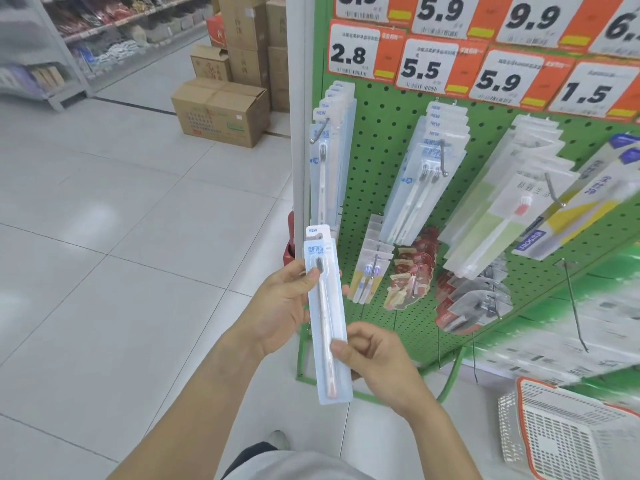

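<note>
A packaged toothbrush [325, 317], a long pale blue and white blister pack, stands nearly upright in front of me; a second pack seems to lie behind it. My left hand [280, 306] grips the upper part, thumb on the front near the bristles. My right hand [370, 355] pinches the lower part between thumb and curled fingers. The pack is level with the left edge of the green pegboard rack [374, 161].
More toothbrush packs [329, 161] hang on hooks across the pegboard, under orange and white price tags [429, 67]. A white and orange shopping basket [568, 431] sits at the lower right. Cardboard boxes [221, 112] stand on the tiled floor behind the rack; shelves line the far left.
</note>
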The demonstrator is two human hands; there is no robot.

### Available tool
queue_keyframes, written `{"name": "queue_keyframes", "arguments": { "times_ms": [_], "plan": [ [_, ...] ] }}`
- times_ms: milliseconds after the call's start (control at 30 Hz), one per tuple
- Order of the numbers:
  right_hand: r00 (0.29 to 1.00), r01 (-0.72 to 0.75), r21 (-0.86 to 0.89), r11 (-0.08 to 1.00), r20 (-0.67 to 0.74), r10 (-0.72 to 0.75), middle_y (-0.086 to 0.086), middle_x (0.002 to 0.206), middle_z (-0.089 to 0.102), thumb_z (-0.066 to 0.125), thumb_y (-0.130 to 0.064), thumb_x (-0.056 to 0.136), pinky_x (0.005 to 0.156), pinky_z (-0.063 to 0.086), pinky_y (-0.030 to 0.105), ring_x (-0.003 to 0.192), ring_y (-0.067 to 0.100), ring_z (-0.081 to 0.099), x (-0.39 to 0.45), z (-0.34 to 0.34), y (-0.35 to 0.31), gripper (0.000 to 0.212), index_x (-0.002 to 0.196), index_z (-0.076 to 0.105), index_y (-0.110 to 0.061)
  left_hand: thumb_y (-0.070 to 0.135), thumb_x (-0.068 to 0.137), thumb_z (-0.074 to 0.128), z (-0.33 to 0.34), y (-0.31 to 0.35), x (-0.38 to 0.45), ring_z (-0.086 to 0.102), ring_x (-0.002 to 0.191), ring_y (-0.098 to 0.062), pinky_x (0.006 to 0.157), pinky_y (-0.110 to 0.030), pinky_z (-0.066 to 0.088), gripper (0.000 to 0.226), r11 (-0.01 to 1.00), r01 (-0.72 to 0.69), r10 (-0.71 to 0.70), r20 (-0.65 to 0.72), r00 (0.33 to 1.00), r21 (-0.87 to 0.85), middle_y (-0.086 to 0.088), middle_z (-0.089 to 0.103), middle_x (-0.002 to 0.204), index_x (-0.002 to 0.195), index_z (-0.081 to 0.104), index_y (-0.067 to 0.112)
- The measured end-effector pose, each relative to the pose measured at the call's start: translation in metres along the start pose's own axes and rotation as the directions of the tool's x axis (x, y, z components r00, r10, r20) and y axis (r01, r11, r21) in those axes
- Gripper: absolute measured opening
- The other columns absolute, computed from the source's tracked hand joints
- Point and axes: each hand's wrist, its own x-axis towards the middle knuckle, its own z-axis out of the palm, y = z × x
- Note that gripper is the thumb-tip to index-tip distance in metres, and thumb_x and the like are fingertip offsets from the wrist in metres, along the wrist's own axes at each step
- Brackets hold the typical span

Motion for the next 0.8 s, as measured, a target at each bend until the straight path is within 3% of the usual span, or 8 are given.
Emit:
{"name": "queue_keyframes", "arguments": {
  "times_ms": [67, 200, 300, 400, 533, 633, 700, 800],
  "plan": [
    [1.000, 0.007, -0.055, 0.998, 0.006, -0.006, 0.027, 0.091, 0.074, 0.072, -0.015, 0.093, 0.068, 0.058, 0.038, 0.080, 0.027, 0.071, 0.008, -0.002, -0.002, 0.012, 0.098, 0.069, -0.004, 0.015, 0.103, 0.050, -0.003, 0.006, 0.002, 0.067, 0.116, -0.036, 0.084, -0.040, 0.058, 0.035, 0.999, -0.022, 0.021, 0.032, 0.999, 0.028, -0.023, 0.064, 0.131, 0.134, 0.056, 0.001],
    [0.995, 0.069, -0.199, 0.978, -0.057, -0.081, 0.011, 0.074, 0.073, 0.076, -0.018, 0.090, 0.065, 0.056, 0.038, 0.068, 0.018, 0.064, 0.026, 0.000, -0.020, 0.013, 0.091, 0.070, -0.007, 0.020, 0.094, 0.062, -0.003, 0.024, 0.005, 0.066, 0.113, -0.035, 0.088, -0.037, 0.057, 0.041, 0.988, -0.124, 0.121, 0.028, 0.992, 0.092, -0.020, 0.068, 0.122, 0.130, 0.059, 0.001],
    [0.968, 0.155, -0.242, 0.958, -0.158, -0.196, 0.002, 0.075, 0.077, 0.079, -0.015, 0.087, 0.067, 0.057, 0.034, 0.068, 0.012, 0.069, 0.036, 0.009, -0.037, 0.009, 0.082, 0.074, -0.019, 0.025, 0.087, 0.066, 0.000, 0.040, 0.010, 0.065, 0.112, -0.041, 0.097, -0.050, 0.056, 0.049, 0.968, -0.206, 0.220, -0.088, 0.972, 0.140, -0.024, 0.067, 0.123, 0.127, 0.059, -0.002],
    [0.930, 0.242, -0.263, 0.934, -0.212, -0.301, -0.007, 0.082, 0.078, 0.077, -0.010, 0.088, 0.073, 0.056, 0.023, 0.076, 0.009, 0.073, 0.045, 0.017, -0.050, 0.013, 0.087, 0.077, -0.023, 0.040, 0.084, 0.072, 0.008, 0.058, 0.011, 0.062, 0.118, -0.041, 0.104, -0.063, 0.047, 0.053, 0.927, -0.298, 0.331, -0.126, 0.935, 0.228, -0.016, 0.070, 0.123, 0.123, 0.064, 0.004],
    [0.868, 0.317, -0.306, 0.898, -0.289, -0.404, -0.003, 0.084, 0.079, 0.079, -0.017, 0.087, 0.080, 0.060, 0.033, 0.081, 0.021, 0.075, 0.055, 0.022, -0.059, 0.007, 0.094, 0.078, -0.020, 0.036, 0.091, 0.070, 0.017, 0.074, 0.012, 0.065, 0.114, -0.036, 0.100, -0.063, 0.048, 0.037, 0.853, -0.420, 0.472, -0.115, 0.874, 0.309, -0.007, 0.074, 0.115, 0.117, 0.068, 0.011],
    [0.828, 0.351, -0.346, 0.870, -0.318, -0.461, 0.001, 0.081, 0.077, 0.078, -0.019, 0.088, 0.078, 0.060, 0.035, 0.078, 0.022, 0.073, 0.059, 0.024, -0.063, 0.007, 0.094, 0.078, -0.017, 0.034, 0.091, 0.066, 0.024, 0.083, 0.014, 0.067, 0.113, -0.032, 0.100, -0.059, 0.050, 0.039, 0.831, -0.455, 0.510, -0.112, 0.853, 0.321, -0.006, 0.075, 0.116, 0.121, 0.067, 0.009],
    [0.794, 0.377, -0.386, 0.842, -0.334, -0.508, 0.014, 0.077, 0.072, 0.076, -0.027, 0.090, 0.074, 0.059, 0.043, 0.075, 0.033, 0.068, 0.062, 0.025, -0.061, 0.021, 0.092, 0.074, -0.006, 0.032, 0.091, 0.063, 0.028, 0.087, 0.018, 0.069, 0.112, -0.028, 0.101, -0.055, 0.052, 0.039, 0.824, -0.451, 0.510, -0.102, 0.854, 0.342, -0.004, 0.075, 0.115, 0.122, 0.066, 0.008],
    [0.764, 0.411, -0.408, 0.815, -0.334, -0.552, 0.027, 0.081, 0.063, 0.070, -0.044, 0.090, 0.068, 0.050, 0.034, 0.071, 0.040, 0.060, 0.067, 0.026, -0.060, 0.041, 0.091, 0.064, -0.003, 0.027, 0.094, 0.063, 0.030, 0.091, 0.025, 0.071, 0.106, -0.022, 0.101, -0.051, 0.053, 0.034, 0.819, -0.439, 0.503, -0.093, 0.859, 0.369, -0.003, 0.076, 0.112, 0.121, 0.066, 0.007]
  ]
}}
